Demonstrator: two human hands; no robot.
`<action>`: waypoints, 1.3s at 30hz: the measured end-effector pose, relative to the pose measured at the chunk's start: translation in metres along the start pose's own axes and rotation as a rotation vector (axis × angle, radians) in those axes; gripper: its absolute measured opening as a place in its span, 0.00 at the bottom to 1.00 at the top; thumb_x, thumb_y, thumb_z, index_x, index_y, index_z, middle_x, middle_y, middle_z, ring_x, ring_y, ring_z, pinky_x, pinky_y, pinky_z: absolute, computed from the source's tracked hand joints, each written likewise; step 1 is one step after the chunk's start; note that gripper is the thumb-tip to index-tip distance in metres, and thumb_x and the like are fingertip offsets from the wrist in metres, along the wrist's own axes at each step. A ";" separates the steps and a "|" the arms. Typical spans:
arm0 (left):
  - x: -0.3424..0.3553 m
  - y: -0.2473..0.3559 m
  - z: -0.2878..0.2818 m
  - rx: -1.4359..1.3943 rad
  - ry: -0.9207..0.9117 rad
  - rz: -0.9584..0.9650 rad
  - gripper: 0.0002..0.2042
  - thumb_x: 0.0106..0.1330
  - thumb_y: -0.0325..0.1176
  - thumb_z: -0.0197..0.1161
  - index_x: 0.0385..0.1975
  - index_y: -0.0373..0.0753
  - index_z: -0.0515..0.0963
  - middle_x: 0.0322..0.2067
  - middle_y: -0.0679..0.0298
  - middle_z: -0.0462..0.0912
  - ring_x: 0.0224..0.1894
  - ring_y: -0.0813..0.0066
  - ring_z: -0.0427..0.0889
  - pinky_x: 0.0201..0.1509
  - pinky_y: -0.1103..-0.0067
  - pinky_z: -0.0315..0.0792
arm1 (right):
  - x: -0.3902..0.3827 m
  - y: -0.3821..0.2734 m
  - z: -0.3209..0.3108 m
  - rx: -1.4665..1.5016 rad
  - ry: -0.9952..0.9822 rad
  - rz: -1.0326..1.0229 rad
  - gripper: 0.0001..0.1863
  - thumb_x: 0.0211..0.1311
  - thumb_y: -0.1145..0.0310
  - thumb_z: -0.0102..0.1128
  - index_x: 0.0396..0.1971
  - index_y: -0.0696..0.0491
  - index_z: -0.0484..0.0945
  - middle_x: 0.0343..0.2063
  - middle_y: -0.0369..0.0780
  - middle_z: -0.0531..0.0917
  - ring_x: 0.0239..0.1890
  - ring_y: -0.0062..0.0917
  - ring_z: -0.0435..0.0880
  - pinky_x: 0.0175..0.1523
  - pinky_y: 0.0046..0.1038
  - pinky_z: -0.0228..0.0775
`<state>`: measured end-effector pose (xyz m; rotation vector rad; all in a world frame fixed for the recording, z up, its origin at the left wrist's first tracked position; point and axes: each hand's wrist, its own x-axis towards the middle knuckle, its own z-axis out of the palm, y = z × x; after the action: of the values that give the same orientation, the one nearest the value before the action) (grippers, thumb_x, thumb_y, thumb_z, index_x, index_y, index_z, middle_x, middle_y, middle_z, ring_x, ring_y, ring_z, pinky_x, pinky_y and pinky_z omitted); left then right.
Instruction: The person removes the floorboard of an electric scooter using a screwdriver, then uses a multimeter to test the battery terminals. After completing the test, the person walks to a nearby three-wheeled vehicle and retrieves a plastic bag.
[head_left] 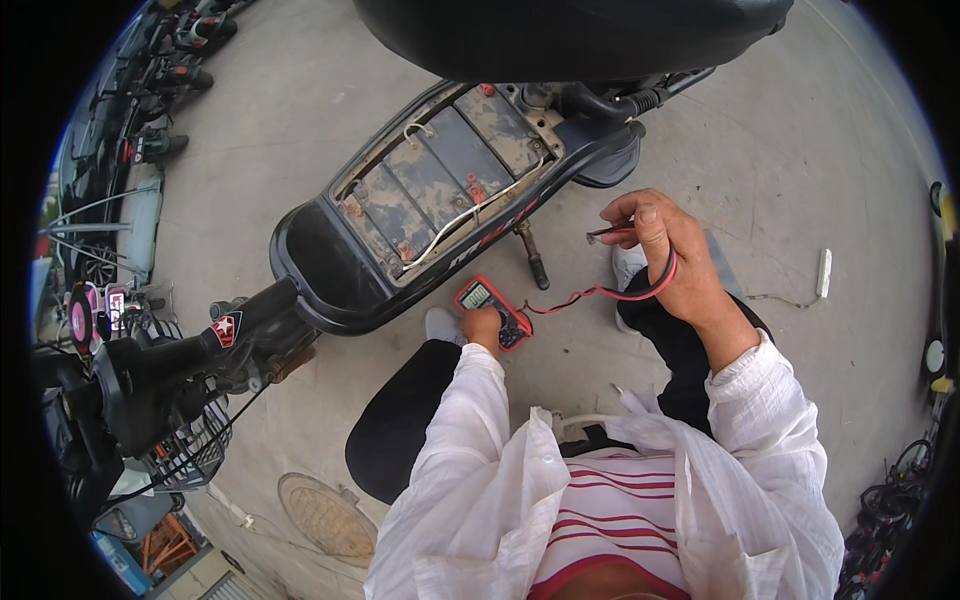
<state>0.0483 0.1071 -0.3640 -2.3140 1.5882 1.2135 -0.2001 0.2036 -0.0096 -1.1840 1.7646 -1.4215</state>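
Observation:
My left hand is closed over the face of a red multimeter, low between my shoes. The meter's grey display stays visible above the fingers, while the dial is mostly covered. Held up to the right, my right hand is closed around red and black test leads, which loop past the wrist and run back to the meter. Dark lead tips poke out from its fingers toward the left. In front lies the uncovered battery compartment of a black electric scooter, with several dusty batteries inside.
A white wire crosses the batteries, and red terminal pieces show among them. The raised black seat overhangs the far side. A kickstand or footpeg juts toward me. A thin cable with a white connector lies right on the concrete. Parked bikes line the left.

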 end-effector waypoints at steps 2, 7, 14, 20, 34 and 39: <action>-0.025 0.025 -0.015 -0.015 0.065 0.077 0.22 0.66 0.47 0.56 0.41 0.30 0.80 0.42 0.49 0.84 0.43 0.54 0.83 0.51 0.65 0.74 | -0.001 0.003 0.005 -0.136 -0.075 -0.114 0.20 0.72 0.56 0.50 0.35 0.60 0.78 0.33 0.45 0.79 0.35 0.33 0.79 0.41 0.30 0.71; -0.156 0.128 -0.106 -1.195 -1.049 0.092 0.23 0.75 0.50 0.44 0.47 0.35 0.77 0.43 0.56 0.82 0.43 0.65 0.82 0.46 0.69 0.74 | -0.019 -0.014 0.022 -0.109 -0.434 -0.242 0.17 0.62 0.56 0.64 0.38 0.56 0.79 0.34 0.42 0.78 0.36 0.32 0.79 0.42 0.30 0.72; -0.224 0.161 -0.217 -0.997 -0.809 0.341 0.20 0.64 0.22 0.47 0.58 0.27 0.63 0.30 0.62 0.74 0.18 0.86 0.62 0.19 0.88 0.56 | -0.036 -0.018 0.030 -0.018 -0.521 -0.353 0.17 0.51 0.80 0.66 0.43 0.53 0.79 0.39 0.40 0.76 0.36 0.30 0.79 0.41 0.27 0.72; -0.288 0.151 -0.242 -0.633 -1.050 0.524 0.11 0.68 0.26 0.46 0.48 0.37 0.68 0.26 0.67 0.71 0.15 0.89 0.58 0.16 0.89 0.52 | -0.023 -0.012 0.046 -0.255 -0.230 -0.311 0.27 0.53 0.66 0.66 0.55 0.48 0.72 0.40 0.45 0.74 0.39 0.40 0.76 0.44 0.33 0.69; -0.284 0.107 -0.136 0.505 -0.393 1.233 0.17 0.64 0.40 0.59 0.47 0.36 0.76 0.44 0.55 0.78 0.52 0.54 0.76 0.61 0.56 0.62 | 0.099 0.072 0.029 -0.296 0.011 -0.226 0.11 0.65 0.64 0.61 0.33 0.57 0.80 0.25 0.41 0.77 0.34 0.30 0.75 0.42 0.29 0.67; -0.276 0.110 -0.106 0.603 -0.541 1.089 0.19 0.64 0.43 0.61 0.47 0.36 0.76 0.47 0.55 0.78 0.52 0.57 0.77 0.59 0.57 0.65 | 0.125 0.090 0.066 -0.334 -0.235 -0.284 0.12 0.65 0.64 0.60 0.42 0.56 0.79 0.34 0.44 0.80 0.39 0.33 0.78 0.48 0.28 0.69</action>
<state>-0.0230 0.2138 -0.0764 -0.6138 2.5092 1.0616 -0.2243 0.0660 -0.1023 -1.7600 1.7605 -1.1012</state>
